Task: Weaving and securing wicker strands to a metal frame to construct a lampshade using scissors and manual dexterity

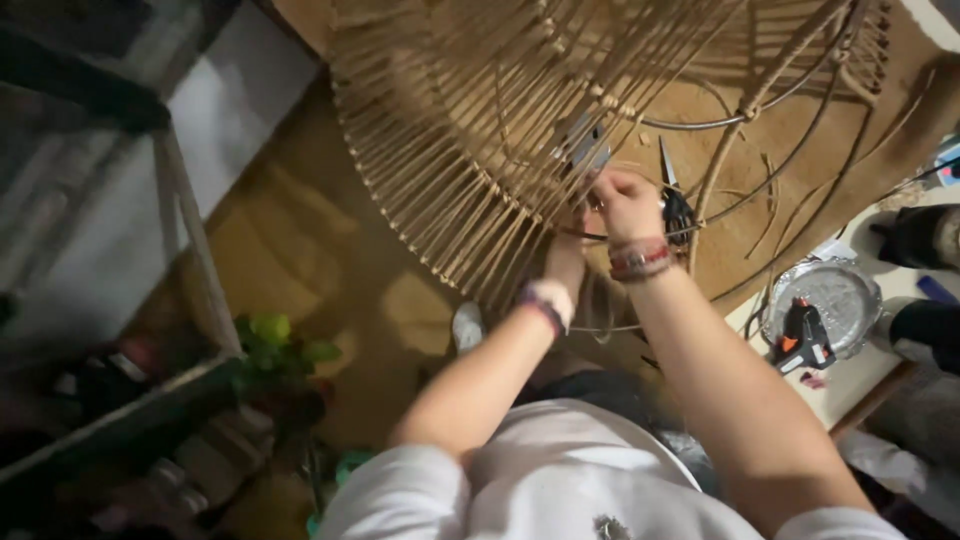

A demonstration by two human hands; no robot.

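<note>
A large round rattan frame (470,120), made of many thin cane strands fanned over dark wire rings (760,115), hangs in front of me. My right hand (625,205), with bracelets on its wrist, is curled and pinching a strand at the frame's lower rim. My left hand (567,250), wearing a white wristband, reaches up just left of it, with its fingers hidden among the strands. Black-handled scissors (677,205) sit right beside my right hand, blades pointing up; whether that hand holds them is unclear. A small shiny metal piece (585,148) shows just above both hands.
At the right, an orange and black glue gun (802,340) lies on a foil tray (850,285) on a pale table (850,385). Dark objects (915,235) stand at the far right. A metal rack (190,235) and a green plant (275,340) are on the left, and a white shoe (465,325) rests on the brown floor.
</note>
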